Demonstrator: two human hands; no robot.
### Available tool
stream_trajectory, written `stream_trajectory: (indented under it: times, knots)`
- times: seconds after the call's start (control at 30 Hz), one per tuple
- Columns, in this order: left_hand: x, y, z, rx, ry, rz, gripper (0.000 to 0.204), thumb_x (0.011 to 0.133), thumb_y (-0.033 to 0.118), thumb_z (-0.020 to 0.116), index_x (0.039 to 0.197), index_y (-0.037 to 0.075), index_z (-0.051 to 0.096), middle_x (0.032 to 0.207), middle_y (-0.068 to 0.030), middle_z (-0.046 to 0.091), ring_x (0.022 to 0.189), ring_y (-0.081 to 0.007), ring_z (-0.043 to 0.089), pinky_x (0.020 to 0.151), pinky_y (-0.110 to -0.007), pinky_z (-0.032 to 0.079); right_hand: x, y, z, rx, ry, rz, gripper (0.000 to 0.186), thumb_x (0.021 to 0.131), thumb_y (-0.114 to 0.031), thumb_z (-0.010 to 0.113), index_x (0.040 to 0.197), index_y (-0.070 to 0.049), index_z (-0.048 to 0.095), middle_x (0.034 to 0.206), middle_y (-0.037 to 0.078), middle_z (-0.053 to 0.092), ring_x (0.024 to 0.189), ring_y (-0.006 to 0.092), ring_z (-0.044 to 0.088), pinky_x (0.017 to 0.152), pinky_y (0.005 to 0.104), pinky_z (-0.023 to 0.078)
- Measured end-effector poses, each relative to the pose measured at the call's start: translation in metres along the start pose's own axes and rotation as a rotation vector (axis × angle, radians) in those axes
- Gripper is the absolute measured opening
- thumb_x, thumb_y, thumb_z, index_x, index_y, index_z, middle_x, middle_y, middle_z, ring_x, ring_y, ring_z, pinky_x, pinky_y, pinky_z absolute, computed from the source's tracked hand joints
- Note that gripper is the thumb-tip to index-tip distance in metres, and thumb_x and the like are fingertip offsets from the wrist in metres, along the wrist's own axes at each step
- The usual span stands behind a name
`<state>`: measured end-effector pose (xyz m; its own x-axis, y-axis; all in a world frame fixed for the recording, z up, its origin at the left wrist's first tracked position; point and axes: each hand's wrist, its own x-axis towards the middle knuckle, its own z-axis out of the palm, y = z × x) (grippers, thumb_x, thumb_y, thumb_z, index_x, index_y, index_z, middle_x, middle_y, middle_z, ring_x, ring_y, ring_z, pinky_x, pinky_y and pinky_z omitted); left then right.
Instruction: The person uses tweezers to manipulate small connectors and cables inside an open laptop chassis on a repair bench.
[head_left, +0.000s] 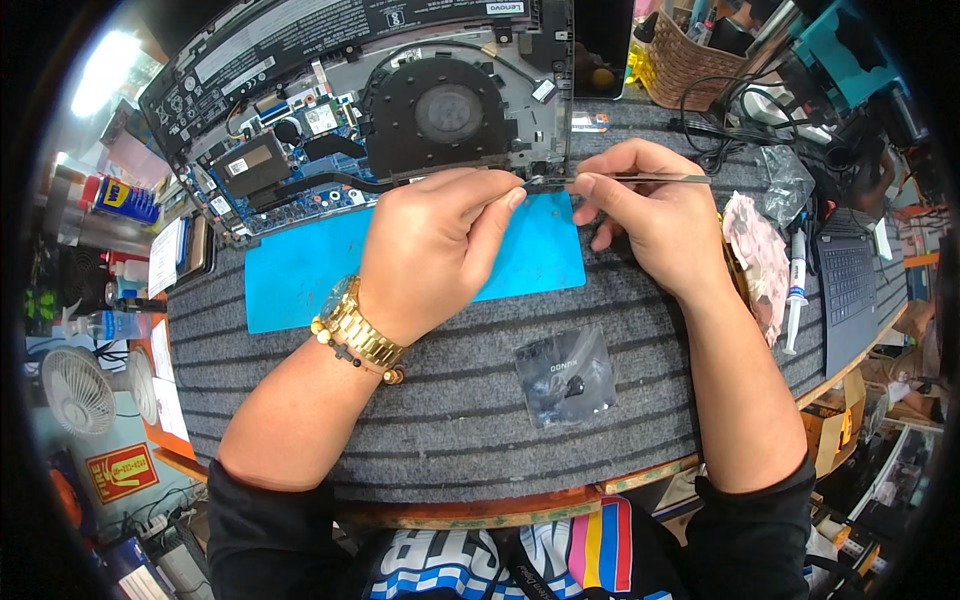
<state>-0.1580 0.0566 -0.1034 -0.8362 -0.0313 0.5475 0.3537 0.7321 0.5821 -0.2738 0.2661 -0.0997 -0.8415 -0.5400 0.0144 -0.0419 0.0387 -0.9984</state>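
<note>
An opened laptop chassis [545, 120] lies at the far side, its inside showing: a round black fan [440, 112], a blue circuit board [345, 195] and a long black battery [240, 65]. My right hand [655, 215] pinches slim metal tweezers [655, 179], which lie level and point left toward the chassis's near right corner. At that corner, thumb and forefinger of my left hand [430, 235] are closed together around something too small to make out. Beneath my left hand lies a bright blue mat [300, 285], partly covered by the hand.
A small clear plastic bag [567, 380] with a black piece inside lies on the striped grey cloth [470, 430]. To the right are a syringe [796, 290], a pink patterned cloth [755, 260] and a keyboard [848, 275]. A wicker basket [690, 60] and cables stand at the back right.
</note>
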Motion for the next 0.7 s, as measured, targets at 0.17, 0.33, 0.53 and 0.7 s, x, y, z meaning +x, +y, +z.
stream_trajectory:
  times: [0.17, 0.33, 0.53, 0.7]
  knots:
    - [0.0015, 0.0039, 0.0002, 0.012, 0.002, 0.009, 0.006, 0.099, 0.006, 0.077, 0.103, 0.001, 0.078, 0.089, -0.0161, 0.077, 0.073, -0.033, 0.074, 0.064, -0.038, 0.058, 0.0005, 0.0009, -0.0019, 0.025, -0.006, -0.007, 0.013, 0.097, -0.005, 0.078, 0.103, 0.006, 0.075, 0.097, 0.014, 0.08, 0.08, 0.0169, 0.079, 0.058, 0.0284, 0.062]
    - [0.0002, 0.0035, 0.0015, 0.018, 0.021, -0.002, 0.007, 0.099, 0.006, 0.077, 0.103, 0.001, 0.079, 0.089, -0.0158, 0.077, 0.073, -0.0323, 0.074, 0.064, -0.039, 0.058, 0.0003, -0.0012, -0.004, 0.073, -0.024, 0.022, 0.012, 0.098, -0.003, 0.074, 0.105, 0.007, 0.074, 0.101, 0.015, 0.08, 0.083, 0.0198, 0.08, 0.061, 0.0298, 0.064]
    - [0.0003, 0.0034, 0.0025, 0.03, 0.04, 0.003, 0.007, 0.099, 0.007, 0.078, 0.103, 0.001, 0.079, 0.09, -0.0157, 0.078, 0.074, -0.0323, 0.075, 0.064, -0.039, 0.059, 0.0, 0.0005, -0.0038, 0.078, -0.011, 0.016, 0.013, 0.097, -0.003, 0.074, 0.106, 0.007, 0.074, 0.101, 0.015, 0.08, 0.084, 0.0208, 0.081, 0.062, 0.0309, 0.065]
    - [0.0008, 0.0026, -0.0008, 0.071, 0.003, 0.009, 0.012, 0.102, 0.007, 0.075, 0.108, 0.0, 0.082, 0.089, -0.0131, 0.08, 0.074, -0.0231, 0.077, 0.066, -0.033, 0.058, -0.0001, -0.0003, -0.0032, 0.062, -0.007, 0.025, 0.013, 0.097, -0.003, 0.075, 0.105, 0.007, 0.075, 0.1, 0.016, 0.08, 0.084, 0.0209, 0.081, 0.062, 0.031, 0.065]
